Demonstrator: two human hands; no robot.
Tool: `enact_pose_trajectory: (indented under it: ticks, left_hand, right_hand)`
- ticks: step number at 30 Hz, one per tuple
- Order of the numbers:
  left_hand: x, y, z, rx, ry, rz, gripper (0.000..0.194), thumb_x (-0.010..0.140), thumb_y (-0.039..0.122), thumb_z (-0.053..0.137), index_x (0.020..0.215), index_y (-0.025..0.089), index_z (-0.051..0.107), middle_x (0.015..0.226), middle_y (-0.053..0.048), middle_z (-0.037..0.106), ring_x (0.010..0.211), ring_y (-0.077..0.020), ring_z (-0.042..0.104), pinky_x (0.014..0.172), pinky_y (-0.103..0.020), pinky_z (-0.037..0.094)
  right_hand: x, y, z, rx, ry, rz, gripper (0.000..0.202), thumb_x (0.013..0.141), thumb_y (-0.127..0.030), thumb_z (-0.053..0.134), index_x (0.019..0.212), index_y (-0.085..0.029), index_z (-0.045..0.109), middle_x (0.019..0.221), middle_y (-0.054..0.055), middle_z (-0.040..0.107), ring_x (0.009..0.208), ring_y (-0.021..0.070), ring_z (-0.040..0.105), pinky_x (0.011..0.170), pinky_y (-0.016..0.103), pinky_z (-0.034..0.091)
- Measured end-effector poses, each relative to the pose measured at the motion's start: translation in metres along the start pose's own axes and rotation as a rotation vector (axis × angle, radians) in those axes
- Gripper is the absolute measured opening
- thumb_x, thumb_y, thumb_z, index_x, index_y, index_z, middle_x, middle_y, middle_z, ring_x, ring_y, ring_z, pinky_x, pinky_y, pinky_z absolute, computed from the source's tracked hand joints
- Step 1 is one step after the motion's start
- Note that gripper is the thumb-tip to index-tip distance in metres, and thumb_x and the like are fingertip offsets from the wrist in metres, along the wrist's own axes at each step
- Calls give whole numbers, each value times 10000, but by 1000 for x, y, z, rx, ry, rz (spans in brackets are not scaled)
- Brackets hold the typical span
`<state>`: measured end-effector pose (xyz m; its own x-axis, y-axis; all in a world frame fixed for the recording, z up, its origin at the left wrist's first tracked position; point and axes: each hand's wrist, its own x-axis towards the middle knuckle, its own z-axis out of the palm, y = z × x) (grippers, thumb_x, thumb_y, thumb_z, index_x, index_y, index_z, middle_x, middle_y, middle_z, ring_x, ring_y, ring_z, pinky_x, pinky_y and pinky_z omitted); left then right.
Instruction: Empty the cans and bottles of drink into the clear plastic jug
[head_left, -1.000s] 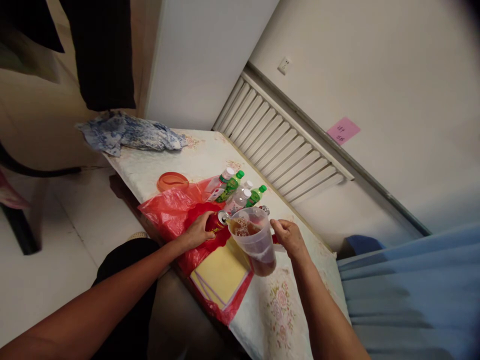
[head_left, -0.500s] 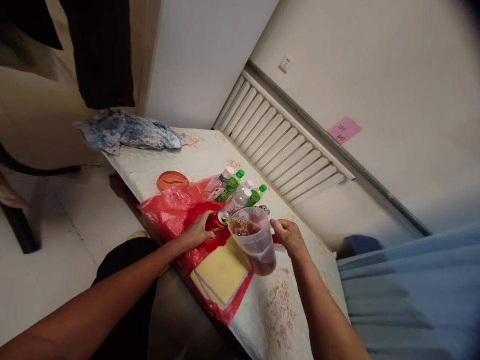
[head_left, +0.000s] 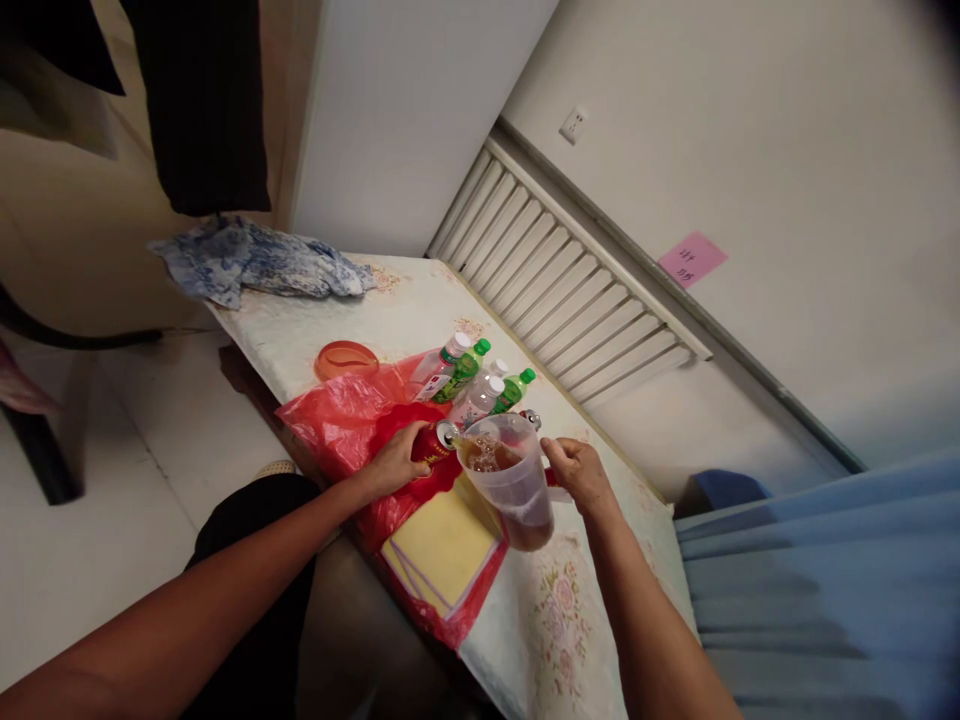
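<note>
Little has moved since the earlier frame: both hands, the can and the pitcher keep almost the same positions, while the wall outlet (head_left: 574,125) and pink note (head_left: 694,260) appear slightly shifted in view. Left hand (head_left: 397,460): grasping a red can (head_left: 432,447), tilted toward the right hand, its opened top at the pitcher's near rim. Right hand (head_left: 581,472): fingers curled at the handle side of a translucent pitcher (head_left: 517,505); the grip is partly hidden. Pitcher: between the hands, tilted toward the can, containing brown, bubbly liquid (head_left: 491,456), with a thin stream entering from the can. Beyond the hands: a cluster of bottles (head_left: 476,405) with white and green caps, and a second can (head_left: 532,418) just behind the pitcher's rim. Beyond the left hand: an orange lid (head_left: 346,360) on the surface (head_left: 296,340). Below the left hand: red plastic bag (head_left: 322,415); nearer the body, folded yellow cloths (head_left: 442,545).
</note>
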<state>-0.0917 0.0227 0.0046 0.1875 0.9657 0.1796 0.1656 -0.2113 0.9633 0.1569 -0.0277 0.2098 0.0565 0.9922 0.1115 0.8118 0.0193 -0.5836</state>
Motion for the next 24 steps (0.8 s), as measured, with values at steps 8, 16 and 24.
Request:
enact_pose_trajectory:
  ticks: [8,16,24]
  left_hand:
    - [-1,2,-1,-4,-3,8,706,621,186,680,1291,204,456,1342,-101,556,1281,-303,504,1108,-456,392]
    - [-2,2,-1,-10,0,14,697,622,179,675,1284,223,464,1328,-78,569,1270,-291,516,1106,-439,397]
    - [-2,4,-2,-13,15,13,680,605,187,686,1259,212,496,1295,-72,596,1260,-301,526,1094,-433,412]
  right_hand:
    - [0,-2,1,8,-13,18,493,792,-567,550,525,-214,334,494,-61,281,468,84,286,448,230,221]
    - [0,-3,1,7,-24,22,494,798,-568,551,534,-212,333,507,-60,285,473,84,287,451,230,222]
    - [0,-7,2,22,-32,11,493,780,-577,549,524,-217,330,497,-63,266,467,84,278,442,228,222]
